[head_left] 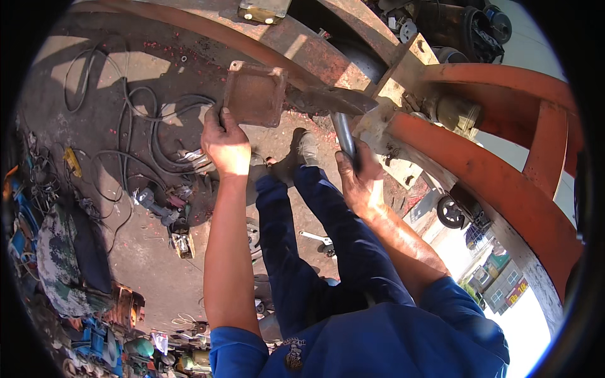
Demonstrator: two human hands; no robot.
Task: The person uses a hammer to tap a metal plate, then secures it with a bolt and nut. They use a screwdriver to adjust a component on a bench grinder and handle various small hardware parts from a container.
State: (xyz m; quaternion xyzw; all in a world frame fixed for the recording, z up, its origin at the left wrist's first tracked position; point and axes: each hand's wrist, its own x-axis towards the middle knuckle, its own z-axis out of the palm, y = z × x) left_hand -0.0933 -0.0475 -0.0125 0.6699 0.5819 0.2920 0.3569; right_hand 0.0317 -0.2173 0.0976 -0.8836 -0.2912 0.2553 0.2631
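- Head view: my left hand (pixel 225 146) grips the lower edge of a rusty square metal plate (pixel 254 94), fingers curled over its rim.
- My right hand (pixel 357 177) is wrapped tight around a grey metal pipe (pixel 344 133) that runs up to the orange steel frame (pixel 504 183).
- Black cables (pixel 142 135) sprawl across the ground below the plate, beside my dark shoe (pixel 304 150).

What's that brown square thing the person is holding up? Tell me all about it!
It is a square metal plate, rusty brown all over, with a raised rim and small holes at its corners. It is held up flat, facing the camera, above the oily ground. The left hand grips its lower left edge. Its right side meets a rusty bar on the big orange frame.
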